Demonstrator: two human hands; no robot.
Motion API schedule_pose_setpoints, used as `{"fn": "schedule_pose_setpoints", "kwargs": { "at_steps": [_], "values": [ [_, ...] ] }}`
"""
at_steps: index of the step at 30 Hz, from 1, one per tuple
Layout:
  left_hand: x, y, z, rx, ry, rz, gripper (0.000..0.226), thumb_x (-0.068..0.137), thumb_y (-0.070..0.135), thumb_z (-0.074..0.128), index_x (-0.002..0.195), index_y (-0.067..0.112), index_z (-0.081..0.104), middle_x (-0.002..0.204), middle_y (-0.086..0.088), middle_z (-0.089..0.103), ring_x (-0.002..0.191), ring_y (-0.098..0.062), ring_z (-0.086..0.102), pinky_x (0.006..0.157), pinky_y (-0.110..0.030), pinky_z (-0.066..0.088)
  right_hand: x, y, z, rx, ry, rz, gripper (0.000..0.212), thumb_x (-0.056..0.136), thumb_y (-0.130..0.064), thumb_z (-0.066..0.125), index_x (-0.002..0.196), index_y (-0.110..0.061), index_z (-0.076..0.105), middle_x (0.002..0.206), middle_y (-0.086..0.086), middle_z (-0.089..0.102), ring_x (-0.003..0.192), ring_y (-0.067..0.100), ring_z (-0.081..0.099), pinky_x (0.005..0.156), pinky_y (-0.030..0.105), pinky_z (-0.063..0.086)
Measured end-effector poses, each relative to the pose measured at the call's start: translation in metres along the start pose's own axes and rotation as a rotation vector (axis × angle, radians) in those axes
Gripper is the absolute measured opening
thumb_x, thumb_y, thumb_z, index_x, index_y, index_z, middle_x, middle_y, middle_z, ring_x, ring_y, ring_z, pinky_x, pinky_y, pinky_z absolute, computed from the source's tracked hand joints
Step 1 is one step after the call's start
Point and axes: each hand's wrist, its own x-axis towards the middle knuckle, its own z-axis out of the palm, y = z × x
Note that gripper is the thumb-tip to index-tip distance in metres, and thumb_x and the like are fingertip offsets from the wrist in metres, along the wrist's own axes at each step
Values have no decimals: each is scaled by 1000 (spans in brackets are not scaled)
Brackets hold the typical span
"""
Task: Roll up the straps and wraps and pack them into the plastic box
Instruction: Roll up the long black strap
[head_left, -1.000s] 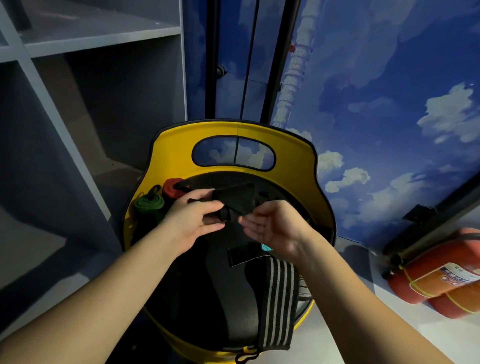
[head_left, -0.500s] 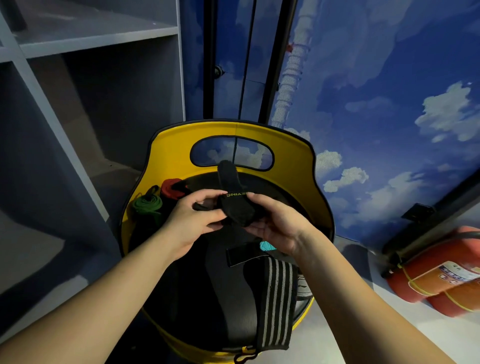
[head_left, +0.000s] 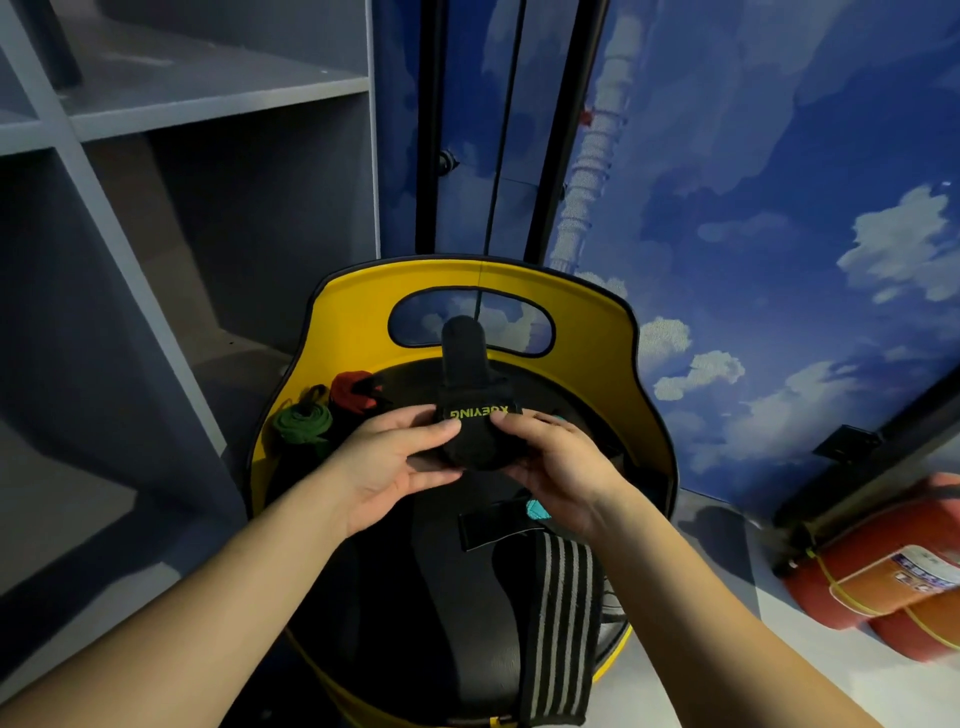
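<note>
Head view: black wrap (head_left: 475, 431) pinched between both hands' fingers (head_left: 441, 427).

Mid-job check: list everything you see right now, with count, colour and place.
black wrap: 1, black with yellow lettering, held over the seat, one end sticking up
striped wrap: 1, black and grey, draped over the seat's near right
green roll: 1, green, left inside the yellow chair
red roll: 1, red, beside the green roll
extinguishers: 2, red, floor at right
shelves: 1 unit, grey, left
left hand: 1, grips the black wrap
right hand: 1, grips the black wrap
</note>
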Motion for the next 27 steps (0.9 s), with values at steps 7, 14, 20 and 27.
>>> {"fn": "schedule_pose_setpoints", "kwargs": {
  "at_steps": [7, 14, 20, 27],
  "values": [
    [2, -5, -2, 69, 44, -37, 38, 83, 5, 71, 120, 10, 68, 118, -12, 73, 108, -33, 71, 89, -50, 57, 0, -6, -2, -176, 106, -74, 31, 91, -27, 72, 118, -14, 70, 108, 9, 76, 102, 26, 73, 86, 38, 60],
    [-2, -16, 3, 150, 43, -76, 26, 88, -3, 69, 104, 18, 70, 98, 2, 78, 102, -27, 71, 89, -52, 57, 4, -5, 5, -399, 240, -284, 28, 95, -38, 66, 103, -12, 72, 100, 14, 74, 98, 35, 71, 86, 61, 56],
    [1, -15, 0, 139, 98, -56, 29, 87, -1, 71, 108, 18, 69, 105, -5, 76, 103, -27, 71, 82, -48, 59, -1, -10, 10, -390, 199, -358, 18, 98, -29, 64, 97, -15, 76, 94, 14, 75, 91, 32, 73, 84, 51, 60],
    [9, -11, -5, 48, 274, 46, 35, 88, -4, 70, 116, 15, 64, 114, -9, 69, 105, -29, 69, 81, -45, 59, -5, -18, 16, -193, 100, -162, 34, 98, -18, 46, 108, -2, 74, 85, 7, 72, 73, 15, 54, 70, 25, 41]
  ]
}}
